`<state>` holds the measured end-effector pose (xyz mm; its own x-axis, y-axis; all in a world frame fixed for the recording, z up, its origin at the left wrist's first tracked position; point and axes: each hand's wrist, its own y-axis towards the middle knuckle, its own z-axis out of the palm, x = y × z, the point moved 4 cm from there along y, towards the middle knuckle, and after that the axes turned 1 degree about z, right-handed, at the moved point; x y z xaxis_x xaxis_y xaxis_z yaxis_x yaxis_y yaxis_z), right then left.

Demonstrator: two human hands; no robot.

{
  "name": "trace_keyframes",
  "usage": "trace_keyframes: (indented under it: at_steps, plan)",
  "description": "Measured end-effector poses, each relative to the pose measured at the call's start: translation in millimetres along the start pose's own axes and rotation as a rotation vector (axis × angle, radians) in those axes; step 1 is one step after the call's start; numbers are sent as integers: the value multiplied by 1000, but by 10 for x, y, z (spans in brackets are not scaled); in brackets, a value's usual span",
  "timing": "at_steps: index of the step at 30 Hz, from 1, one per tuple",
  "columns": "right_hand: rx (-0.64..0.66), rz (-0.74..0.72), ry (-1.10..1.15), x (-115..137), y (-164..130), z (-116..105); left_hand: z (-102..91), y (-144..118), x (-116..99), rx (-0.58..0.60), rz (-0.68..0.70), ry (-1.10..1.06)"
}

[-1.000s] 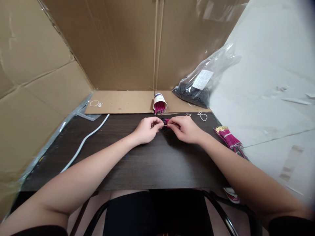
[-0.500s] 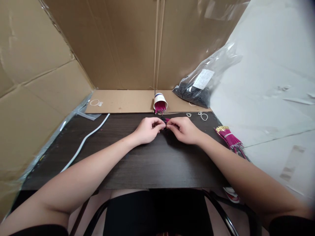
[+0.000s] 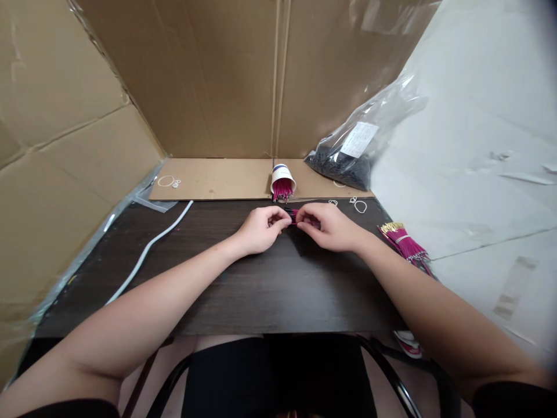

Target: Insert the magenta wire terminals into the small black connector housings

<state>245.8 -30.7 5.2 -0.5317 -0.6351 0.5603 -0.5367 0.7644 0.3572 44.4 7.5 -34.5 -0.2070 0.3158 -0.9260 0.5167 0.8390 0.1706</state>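
Between my hands, near the back of the dark table, lies a small bunch of magenta wires [image 3: 294,213] with black ends at its left. My left hand [image 3: 263,231] is closed, thumb and index finger pinched at the black ends. On the other side, my right hand [image 3: 326,227] curls its fingers round the magenta part; the far tips of the wires are hidden by that hand. Just behind them a white paper cup [image 3: 282,172] lies on its side, mouth towards me, with more magenta wires [image 3: 282,189] in it.
A clear plastic bag of small black parts [image 3: 342,168] rests at the back right, on a cardboard strip [image 3: 217,179]. Rubber bands [image 3: 360,206] lie near it. A tied magenta wire bundle [image 3: 405,242] sits at the right edge, a pale tube [image 3: 150,247] at the left. Cardboard walls [image 3: 217,75] enclose the back.
My right hand has shifted slightly right and up, away from my left fingertips, so more of the magenta wires shows between them. My left hand stays almost still.
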Motion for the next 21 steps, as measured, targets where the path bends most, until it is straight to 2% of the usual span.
trace_keyframes:
  at_steps: [5,13,21]
  plan:
    - [-31,-11,-15,-73,13,-23,-11,8,-2,18,4,-22]
    - [-243,-55,-171,-319,31,-57,-60,47,65,-58,-55,-79]
    - [-200,-13,-184,-443,47,39,-53,7,-64,-36,-50,-42]
